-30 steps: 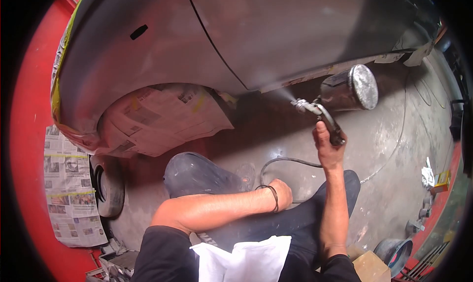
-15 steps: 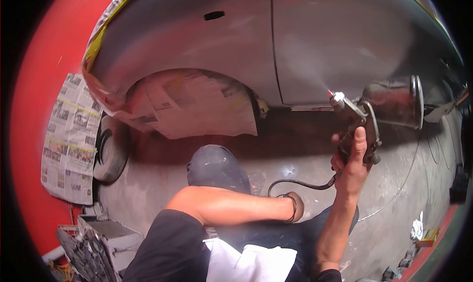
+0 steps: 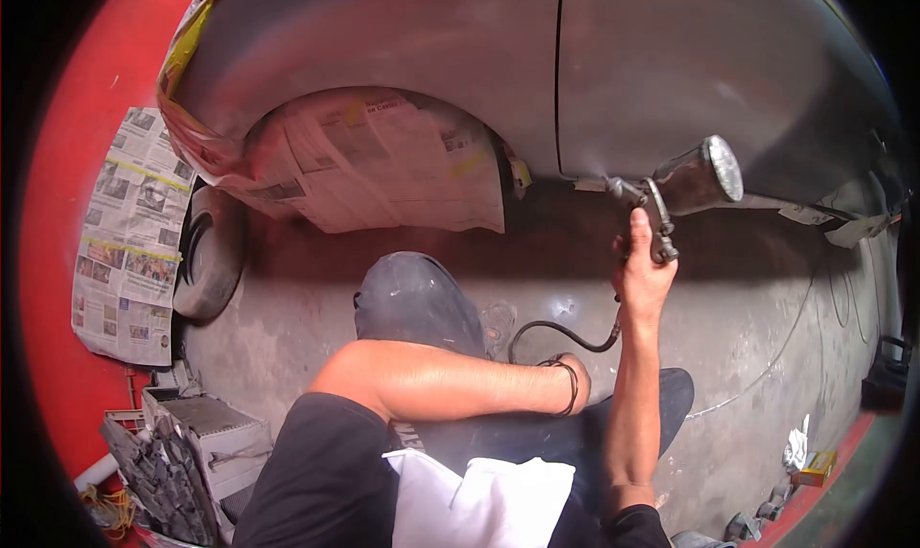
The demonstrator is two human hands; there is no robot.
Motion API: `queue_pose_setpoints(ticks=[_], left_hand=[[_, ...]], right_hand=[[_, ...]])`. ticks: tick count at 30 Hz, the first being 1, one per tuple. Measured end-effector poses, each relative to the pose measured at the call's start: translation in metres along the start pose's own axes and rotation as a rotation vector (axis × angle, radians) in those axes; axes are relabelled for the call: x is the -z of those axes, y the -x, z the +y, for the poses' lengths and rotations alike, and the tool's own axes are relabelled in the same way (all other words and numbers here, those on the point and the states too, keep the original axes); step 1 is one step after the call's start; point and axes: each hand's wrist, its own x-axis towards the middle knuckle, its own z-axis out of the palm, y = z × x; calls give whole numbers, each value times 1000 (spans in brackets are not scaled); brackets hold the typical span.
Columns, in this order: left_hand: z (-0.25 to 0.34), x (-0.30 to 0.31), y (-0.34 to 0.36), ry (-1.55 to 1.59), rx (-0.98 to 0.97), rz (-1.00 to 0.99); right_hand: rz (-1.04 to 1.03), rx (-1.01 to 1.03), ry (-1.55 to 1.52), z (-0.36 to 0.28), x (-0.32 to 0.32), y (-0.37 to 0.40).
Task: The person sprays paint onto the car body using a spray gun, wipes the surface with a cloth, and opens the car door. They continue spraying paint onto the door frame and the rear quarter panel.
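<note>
My right hand [image 3: 644, 270] is wrapped round the handle of a spray gun [image 3: 632, 192], whose cup [image 3: 704, 174] tilts up to the right. The nozzle points left, close to the lower edge of the grey car panel [image 3: 671, 79], just right of the vertical door seam. A dark hose [image 3: 570, 335] hangs in a curve below the gun and passes behind my left forearm. My left hand [image 3: 578, 383], with a dark band at the wrist, rests low beside my bent leg; its fingers are hidden.
Newspaper [image 3: 383, 160] covers the wheel arch. More newspaper [image 3: 134, 241] hangs on the red surface at left, beside a tire [image 3: 211, 261]. A box-like unit with scraps [image 3: 220, 443] stands at lower left. A yellow box [image 3: 815, 468] and small cans lie at lower right.
My right hand and the gun have moved left and slightly up, and the cup tilts higher. The spray mist seen earlier at the nozzle is much fainter. The camera view has shifted a little.
</note>
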Motion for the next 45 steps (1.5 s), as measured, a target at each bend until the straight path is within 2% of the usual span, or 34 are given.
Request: queue_pose_setpoints(ticks=[3,6,9,11,14,15,16,20,22,24,25,28,32,36,39,42,43,45], left_hand=[[0,-8,-2,8,16,4],[-1,-18,2,9,31,-4],[-1,-26,5,19,41,-16],[-2,-31,3,26,57,-19],[0,-38,-1,35,85,-18],[0,-42,-4,36,97,-19],[1,-47,-8,39,111,-19],[2,-57,-19,66,160,14],[-2,-57,-15,120,150,77],[-5,-56,-8,175,151,156],[-6,-56,-6,206,159,203],[-5,-50,-5,192,141,154],[-8,-40,-1,105,104,56],[-8,-30,3,72,95,18],[-7,-23,5,51,97,1],[-5,-9,13,43,125,-6],[-3,-4,15,54,149,-10],[-3,-2,15,104,174,14]], right_hand=[[-21,51,34,20,4,-6],[-75,-80,-123,-35,-1,13],[-151,-10,-331,-70,-1,21],[-251,23,-461,-71,4,19],[-193,93,-104,-70,6,24],[-122,82,-69,-63,4,27],[-53,193,-120,-55,-2,32],[14,572,177,-27,-5,38],[-63,540,186,-25,-4,43],[-221,280,64,-39,-7,58],[-297,249,-12,-50,-9,61],[-313,274,36,-73,-5,56],[-20,367,-66,-71,-3,29],[58,603,111,-91,-9,27],[4,526,48,-85,-18,30],[-295,176,-277,-90,-33,46],[-390,269,-97,-90,-37,50],[-531,270,-146,-96,-45,54]])
